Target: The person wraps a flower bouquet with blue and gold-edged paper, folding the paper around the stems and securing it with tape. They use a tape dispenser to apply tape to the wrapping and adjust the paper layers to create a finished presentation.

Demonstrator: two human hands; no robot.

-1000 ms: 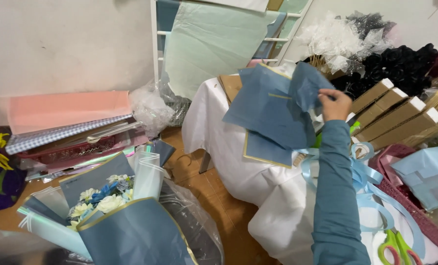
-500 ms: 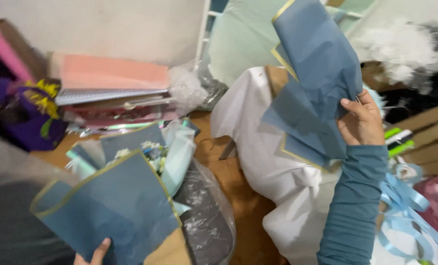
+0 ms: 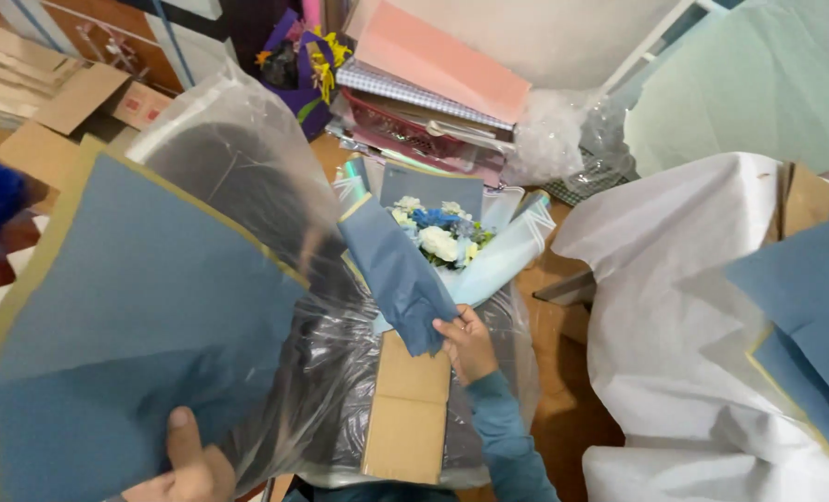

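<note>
In the head view, the left hand (image 3: 191,469) pinches the lower edge of a large blue wrapping sheet (image 3: 126,344) edged in gold, low on the left. The right hand (image 3: 467,342) grips a folded blue sheet (image 3: 398,274) laid against the bouquet (image 3: 438,234), which lies just beyond its fingers on the clear plastic (image 3: 331,372).

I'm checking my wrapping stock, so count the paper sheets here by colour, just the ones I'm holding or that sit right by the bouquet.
Slate-blue sheets: 3: left hand's gold-edged sheet, right hand's folded sheet, one on the white cloth.
Pink sheets: 1.
Pale green sheets: 1.
Total: 5.
</note>
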